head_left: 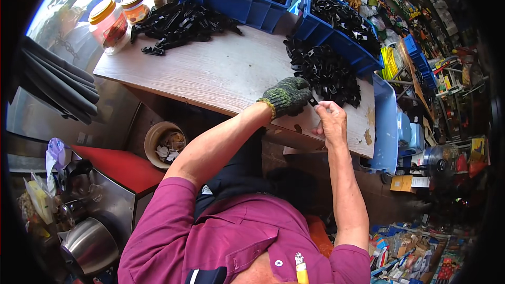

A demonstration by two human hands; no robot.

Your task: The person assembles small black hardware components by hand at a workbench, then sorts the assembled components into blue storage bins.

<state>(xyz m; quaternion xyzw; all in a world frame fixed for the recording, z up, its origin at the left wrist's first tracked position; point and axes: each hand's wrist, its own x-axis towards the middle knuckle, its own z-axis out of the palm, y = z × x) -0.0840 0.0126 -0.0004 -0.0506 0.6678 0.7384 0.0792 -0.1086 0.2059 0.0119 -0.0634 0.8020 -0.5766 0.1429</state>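
Tabletop (210, 68): left hand (288, 96) (gloved) near curled right hand (333, 121)

Pale wood-grain table (226, 63) | left rear: loose black parts (184, 27) lay beside two lidded jars (109, 27) | rear: blue bin (236, 7) stood | right: second black pile (322, 71) lay against another blue bin (342, 43)

Over at the wood-topped table (226, 58), the gloved left hand (288, 97) and bare right hand (333, 122) are working close together, right fingertips pinching a small black piece (313, 102). Just beyond, a heap of black parts (326, 73) is lying against a blue bin (342, 45); farther left, an orange-lidded jar (109, 27) is standing.
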